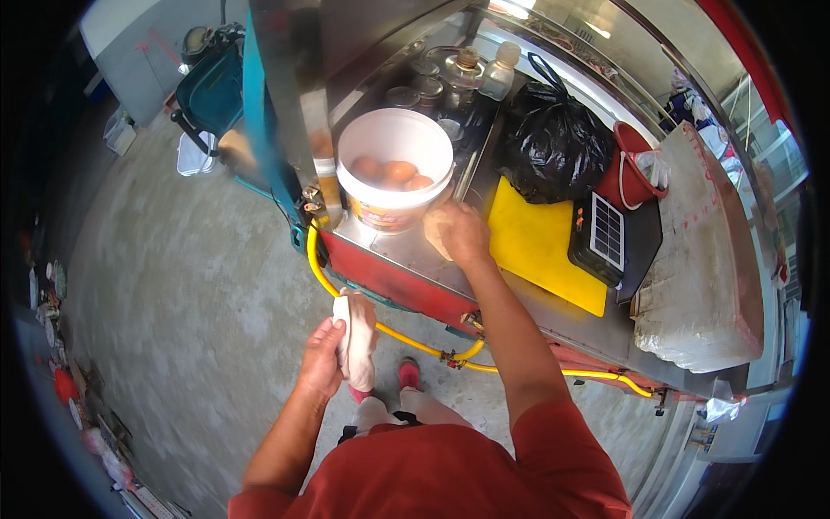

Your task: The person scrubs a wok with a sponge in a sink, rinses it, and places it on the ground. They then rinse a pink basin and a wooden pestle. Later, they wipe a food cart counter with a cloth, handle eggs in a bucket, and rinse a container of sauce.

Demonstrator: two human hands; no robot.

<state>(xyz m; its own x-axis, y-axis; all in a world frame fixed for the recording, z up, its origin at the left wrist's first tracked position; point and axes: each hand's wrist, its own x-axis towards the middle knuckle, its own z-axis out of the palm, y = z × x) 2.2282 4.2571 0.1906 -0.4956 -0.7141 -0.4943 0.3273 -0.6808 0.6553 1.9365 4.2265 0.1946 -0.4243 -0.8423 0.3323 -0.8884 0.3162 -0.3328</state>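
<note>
My left hand (324, 357) grips a folded, whitish cloth-like piece (358, 340) in front of the cart, above the floor. Over the steel counter (415, 256), my right hand (465, 235) is closed on a beige, soft-looking piece (436, 228); fingers hide part of it, and its material is unclear. Just left of that hand stands a white plastic bucket (395, 139) with a printed label, with several brown eggs (399, 171) inside. A yellow cutting board (538, 243) lies to the right of my right hand.
Behind the bucket are lidded metal containers (425, 87) and bottles (499, 71). A tied black plastic bag (561, 139), a red bucket (632, 172), a small solar panel unit (600, 237) and a foam box (700, 259) crowd the right. A yellow hose (415, 344) runs along the cart's front.
</note>
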